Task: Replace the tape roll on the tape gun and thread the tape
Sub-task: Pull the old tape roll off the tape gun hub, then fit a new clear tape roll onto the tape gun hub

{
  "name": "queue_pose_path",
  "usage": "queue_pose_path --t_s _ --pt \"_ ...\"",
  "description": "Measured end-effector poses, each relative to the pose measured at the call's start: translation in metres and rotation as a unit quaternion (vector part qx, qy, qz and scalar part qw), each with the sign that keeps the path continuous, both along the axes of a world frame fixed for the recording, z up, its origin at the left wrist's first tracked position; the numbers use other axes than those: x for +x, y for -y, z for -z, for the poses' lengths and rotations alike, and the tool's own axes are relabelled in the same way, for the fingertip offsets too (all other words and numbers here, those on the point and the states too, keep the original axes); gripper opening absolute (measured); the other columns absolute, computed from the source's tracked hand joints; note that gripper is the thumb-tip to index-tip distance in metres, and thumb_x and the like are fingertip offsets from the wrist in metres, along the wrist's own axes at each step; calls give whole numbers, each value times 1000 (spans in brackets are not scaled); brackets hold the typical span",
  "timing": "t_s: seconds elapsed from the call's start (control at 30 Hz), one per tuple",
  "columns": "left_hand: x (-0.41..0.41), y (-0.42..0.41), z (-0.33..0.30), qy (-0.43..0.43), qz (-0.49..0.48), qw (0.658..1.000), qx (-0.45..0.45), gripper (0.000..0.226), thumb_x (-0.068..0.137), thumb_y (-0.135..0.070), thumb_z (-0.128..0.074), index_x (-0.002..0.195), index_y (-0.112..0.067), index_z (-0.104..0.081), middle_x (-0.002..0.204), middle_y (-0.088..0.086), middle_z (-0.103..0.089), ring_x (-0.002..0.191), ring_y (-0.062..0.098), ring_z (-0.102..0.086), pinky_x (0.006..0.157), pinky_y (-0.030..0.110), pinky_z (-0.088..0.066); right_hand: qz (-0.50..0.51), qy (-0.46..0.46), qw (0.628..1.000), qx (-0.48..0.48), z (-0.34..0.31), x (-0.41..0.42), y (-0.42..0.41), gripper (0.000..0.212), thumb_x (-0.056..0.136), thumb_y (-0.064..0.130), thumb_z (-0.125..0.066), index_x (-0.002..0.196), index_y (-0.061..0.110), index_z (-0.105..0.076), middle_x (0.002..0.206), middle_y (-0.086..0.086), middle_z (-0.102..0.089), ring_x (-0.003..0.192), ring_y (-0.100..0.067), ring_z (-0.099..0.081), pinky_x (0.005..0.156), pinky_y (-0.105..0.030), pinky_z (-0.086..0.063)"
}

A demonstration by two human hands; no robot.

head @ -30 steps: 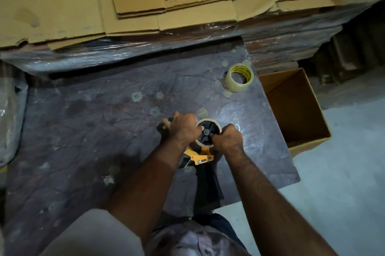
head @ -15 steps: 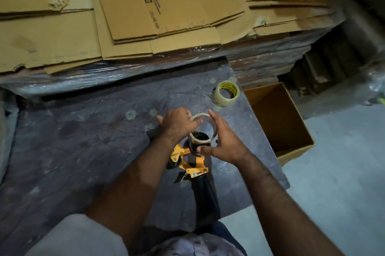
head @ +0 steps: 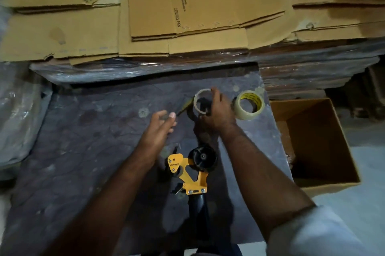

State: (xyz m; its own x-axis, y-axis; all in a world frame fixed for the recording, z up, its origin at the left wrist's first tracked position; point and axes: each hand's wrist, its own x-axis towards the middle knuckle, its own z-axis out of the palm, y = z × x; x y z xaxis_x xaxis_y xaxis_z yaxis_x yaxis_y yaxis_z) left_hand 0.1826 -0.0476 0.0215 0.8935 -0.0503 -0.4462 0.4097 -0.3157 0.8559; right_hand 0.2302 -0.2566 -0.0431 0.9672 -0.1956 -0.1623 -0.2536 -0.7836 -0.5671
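Right hand [head: 216,114] has lifted the empty core [head: 201,101] off the gun [head: 192,169] and grips it near the new roll [head: 249,107] at the counter's [head: 83,151] far edge, while the left hand [head: 160,128] has let go and hovers open, holding nothing. Gun lies on the counter with its black hub bare. Right of the counter an open box [head: 325,141] stands on the floor, contents not discernible; flattened cardboard [head: 187,5] is stacked behind.

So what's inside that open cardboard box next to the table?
The open cardboard box shows only bare brown walls and a dark floor, so it looks empty. Its near left corner lies in deep shadow, partly hidden behind the table edge, so something small there could go unseen.
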Motion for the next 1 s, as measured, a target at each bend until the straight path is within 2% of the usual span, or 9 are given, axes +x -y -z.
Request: queue_pose_path --t_s 0.17,0.37,0.43,0.57,0.63,0.7,0.77,0.87,1.0 --pt "-10 -1 7 -22 -55 998 -3 25 105 -50 -38 118 -34 -53 115 1 -73 105 17 -65 76 31 -43 21 -34 998 -40 29 36 4 109 79 32 -80 159 8 -10 148 -26 -39 134 -44 -41 103 -49 -41" --pt "-18 26 13 -43 -80 996 -19 44 106 -49 -33 132 -20 -52 110 1 -75 99 17 -65 76 32 -44 4 -66 996 -56 18 35 7 118 76 23 -81 159 7 1 154 -27 -30 138 -42 -36 108 -46 -37" --pt "-15 38 12 -37 -69 997 -23 43 105 -52 -35 130 -22 -54 109 0 -75 97 15 -65 77 33 -44 -21 -32 997 -67 3 23 13 113 75 23 -80 159 8 -5 151 -24 -34 136 -40 -39 106 -45 -39" --pt "-12 59 9 -28 -66 997 -35 30 104 -51 -38 106 -29 -58 100 0 -75 83 15 -63 73 33 -44 20 65 991 -115 -10 -16 43 80 79 32 -64 150 12 -31 140 -14 -50 132 -34 -45 101 -50 -39" --pt "-14 66 10 -33 -61 997 -37 27 107 -44 -36 99 -29 -57 96 -1 -74 81 16 -62 70 33 -43 43 27 987 -153 2 -33 64 65 86 27 -58 145 15 -35 141 -12 -51 134 -29 -43 104 -54 -34" --pt "-22 70 9 -38 -53 997 -41 30 106 -49 -37 99 -29 -59 95 -2 -74 80 15 -63 71 33 -43 28 -50 984 -168 17 -41 84 52 93 18 -48 144 16 -39 149 -11 -44 142 -26 -34 108 -60 -29" --pt "-29 73 9 -42 -48 997 -40 36 100 -58 -38 101 -30 -61 97 -2 -75 82 15 -64 74 34 -45 -14 -98 979 -176 23 -42 98 44 95 14 -43 139 18 -46 151 -10 -44 144 -25 -32 106 -54 -34" --pt "-39 76 5 -49 -30 998 -26 36 105 -51 -38 108 -26 -63 101 2 -76 88 19 -67 81 39 -50 -47 -90 977 -186 17 -32 105 34 92 22 -54 125 19 -59 134 -11 -61 129 -29 -51 96 -42 -41" --pt "-50 74 -5 -53 -5 999 -8 36 105 -47 -41 112 -20 -63 102 2 -76 92 21 -69 83 40 -50 -43 -105 986 -124 -3 -29 105 38 85 34 -65 119 19 -59 118 -16 -69 113 -38 -62 94 -43 -45"
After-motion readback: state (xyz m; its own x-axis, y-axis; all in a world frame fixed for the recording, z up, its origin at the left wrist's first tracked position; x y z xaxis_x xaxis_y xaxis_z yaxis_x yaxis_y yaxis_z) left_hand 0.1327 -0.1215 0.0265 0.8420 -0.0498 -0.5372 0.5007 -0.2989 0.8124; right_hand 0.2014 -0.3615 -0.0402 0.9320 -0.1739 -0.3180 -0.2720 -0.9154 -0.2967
